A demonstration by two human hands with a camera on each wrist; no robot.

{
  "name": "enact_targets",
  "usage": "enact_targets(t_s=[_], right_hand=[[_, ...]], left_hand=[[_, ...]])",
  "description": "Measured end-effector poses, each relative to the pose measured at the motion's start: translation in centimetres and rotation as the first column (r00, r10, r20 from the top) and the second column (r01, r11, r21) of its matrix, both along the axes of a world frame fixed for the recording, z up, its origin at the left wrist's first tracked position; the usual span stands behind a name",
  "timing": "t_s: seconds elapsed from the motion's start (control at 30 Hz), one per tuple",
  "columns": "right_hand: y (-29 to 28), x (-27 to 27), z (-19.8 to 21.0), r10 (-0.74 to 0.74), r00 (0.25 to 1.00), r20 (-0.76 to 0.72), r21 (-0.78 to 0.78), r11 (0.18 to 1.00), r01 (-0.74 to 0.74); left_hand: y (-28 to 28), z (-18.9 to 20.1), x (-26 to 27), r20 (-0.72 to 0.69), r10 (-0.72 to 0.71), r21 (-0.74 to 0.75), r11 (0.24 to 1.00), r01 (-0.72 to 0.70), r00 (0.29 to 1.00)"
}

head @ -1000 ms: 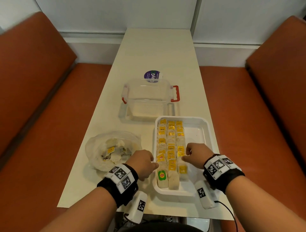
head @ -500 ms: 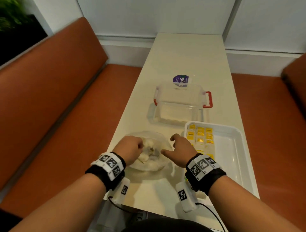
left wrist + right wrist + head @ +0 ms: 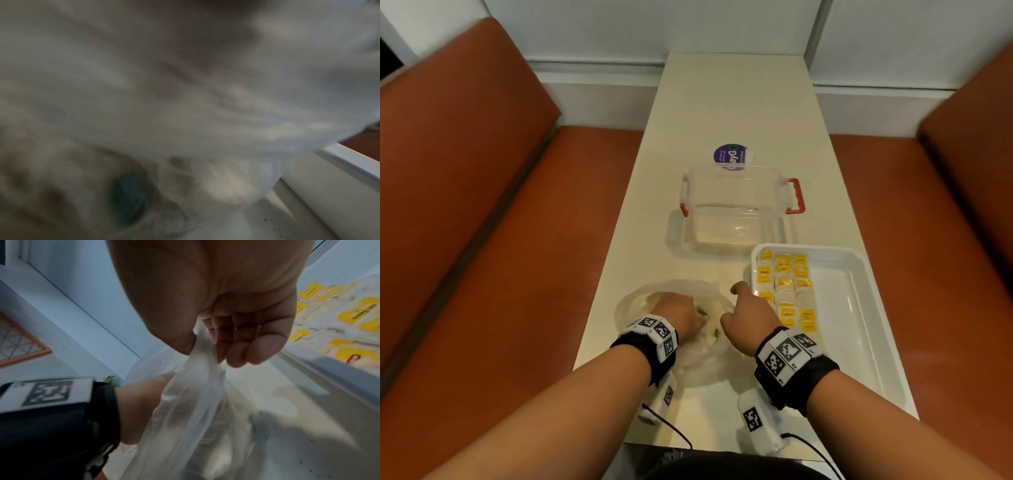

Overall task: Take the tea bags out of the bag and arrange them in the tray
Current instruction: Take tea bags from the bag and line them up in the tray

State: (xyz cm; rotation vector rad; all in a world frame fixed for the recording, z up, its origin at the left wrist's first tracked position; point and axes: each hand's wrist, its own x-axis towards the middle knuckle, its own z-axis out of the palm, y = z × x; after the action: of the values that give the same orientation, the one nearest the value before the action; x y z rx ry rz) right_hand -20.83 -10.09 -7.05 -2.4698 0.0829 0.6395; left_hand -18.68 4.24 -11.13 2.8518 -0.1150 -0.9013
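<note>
The thin, limp plastic bag (image 3: 671,329) lies on the counter (image 3: 722,102) beside the tray (image 3: 859,308); right hand (image 3: 751,323) fingers (image 3: 238,344) pinch its slippery edge, left hand (image 3: 676,313) reaches inside toward light, soft tea bags (image 3: 784,284), its fingers hidden.

Bare forearms; each wrist wears a black band (image 3: 796,380) carrying white square-coded markers (image 3: 654,329) and a white cabled camera unit (image 3: 758,423) beneath

bag (image 3: 671,301) left of tray (image 3: 859,308) | tea bags (image 3: 784,284) in tray's left — container (image 3: 736,205) behind
</note>
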Motion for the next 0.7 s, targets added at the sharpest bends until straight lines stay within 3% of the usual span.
enact_targets(t_s=[0.13, 0.47, 0.53, 0.6, 0.63, 0.7], right_hand=[[-0.6, 0.2, 0.0, 0.0, 1.0, -0.02, 0.015, 1.0, 0.0], [-1.4, 0.6, 0.0, 0.004, 1.0, -0.012, 0.065, 0.998, -0.003], [-1.4, 0.7, 0.1, 0.006, 1.0, -0.015, 0.069, 0.998, -0.005], [-1.3, 0.8, 0.0, 0.01, 1.0, -0.015, 0.069, 0.998, -0.009], [-1.3, 0.8, 0.0, 0.013, 1.0, -0.013, 0.069, 0.998, -0.012], [-1.3, 0.9, 0.1, 0.016, 1.0, -0.007, 0.067, 0.998, -0.016]], left_hand=[[-1.2, -1.0, 1.2, -0.124, -0.011, 0.006, 1.0, 0.012, 0.992], [-1.8, -2.8, 1.5, -0.126, 0.003, 0.082, 0.997, 0.007, 0.992], [-1.5, -5.3, 1.8, -0.138, 0.005, 0.116, 0.993, 0.011, 0.99], [-0.7, -11.3, 3.2, -0.12, -0.017, 0.112, 0.993, 0.031, 0.993], [-0.3, -11.7, 3.5, -0.1, -0.018, 0.126, 0.992, 0.03, 0.995], [-0.6, -6.4, 2.2, -0.072, -0.005, 0.108, 0.994, 0.013, 0.997]])
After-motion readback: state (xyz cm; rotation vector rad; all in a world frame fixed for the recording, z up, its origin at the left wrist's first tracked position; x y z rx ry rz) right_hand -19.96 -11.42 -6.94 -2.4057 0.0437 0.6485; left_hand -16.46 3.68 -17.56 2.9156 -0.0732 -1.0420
